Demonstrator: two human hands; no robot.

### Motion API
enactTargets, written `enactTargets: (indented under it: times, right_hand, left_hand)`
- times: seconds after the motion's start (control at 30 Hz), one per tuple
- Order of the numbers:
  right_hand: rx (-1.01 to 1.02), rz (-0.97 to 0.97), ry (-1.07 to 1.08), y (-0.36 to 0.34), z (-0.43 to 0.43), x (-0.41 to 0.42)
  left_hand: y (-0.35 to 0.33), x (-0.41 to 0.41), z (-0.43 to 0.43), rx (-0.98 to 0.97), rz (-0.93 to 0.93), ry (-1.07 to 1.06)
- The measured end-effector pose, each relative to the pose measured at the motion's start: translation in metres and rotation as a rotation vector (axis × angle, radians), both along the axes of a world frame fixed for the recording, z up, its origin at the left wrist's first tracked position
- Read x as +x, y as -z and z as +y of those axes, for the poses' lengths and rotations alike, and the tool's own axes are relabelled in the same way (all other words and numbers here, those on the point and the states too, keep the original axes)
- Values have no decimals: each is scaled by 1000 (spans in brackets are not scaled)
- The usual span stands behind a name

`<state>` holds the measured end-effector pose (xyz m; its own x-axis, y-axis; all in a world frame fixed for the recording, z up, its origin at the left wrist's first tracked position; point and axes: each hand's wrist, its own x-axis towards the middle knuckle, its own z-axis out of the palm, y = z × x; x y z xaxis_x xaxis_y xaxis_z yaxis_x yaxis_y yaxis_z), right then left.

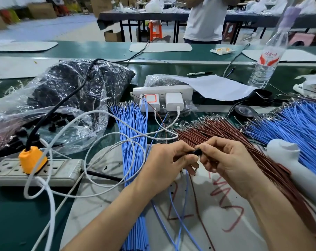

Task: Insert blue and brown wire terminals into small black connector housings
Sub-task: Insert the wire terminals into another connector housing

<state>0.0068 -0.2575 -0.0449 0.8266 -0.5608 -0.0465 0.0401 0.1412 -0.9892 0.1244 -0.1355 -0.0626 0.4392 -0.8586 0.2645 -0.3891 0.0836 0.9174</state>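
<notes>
My left hand and my right hand meet at the middle of the bench, and both pinch a small black connector housing between their fingertips. Blue wires and a thin brown wire hang down from the hands over a white mat with red scribbles. A bundle of blue wires lies left of my hands. A fan of brown wires spreads behind and to the right of them. More blue wires lie at the far right. Clear bags hold black housings.
A power strip with an orange plug lies at the left, white charger cables looping over the blue bundle. A white socket block stands behind. A water bottle, a white handled tool and a standing person are to the right and rear.
</notes>
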Motion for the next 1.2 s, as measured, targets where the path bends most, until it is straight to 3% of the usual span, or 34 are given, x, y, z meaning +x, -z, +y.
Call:
enactTargets:
  times: [0.2,0.33,0.47,0.63,1.2]
  right_hand:
    - [-209,-53,91,1,13,7]
    - [-243,-155,197,-5,13,3]
    - [-281,-276,152,-10,19,2]
    - [-252,-324,160,-13,22,2]
    - [-291,-282,211,-12,25,1]
  left_hand:
    - [1,1,-1,-18,8,-28]
    - [1,2,-2,-109,45,-30]
    - [-1,3,-2,-223,134,-22]
    - [-3,2,-3,-307,64,-28]
    - [-2,4,-1,-290,-81,-71]
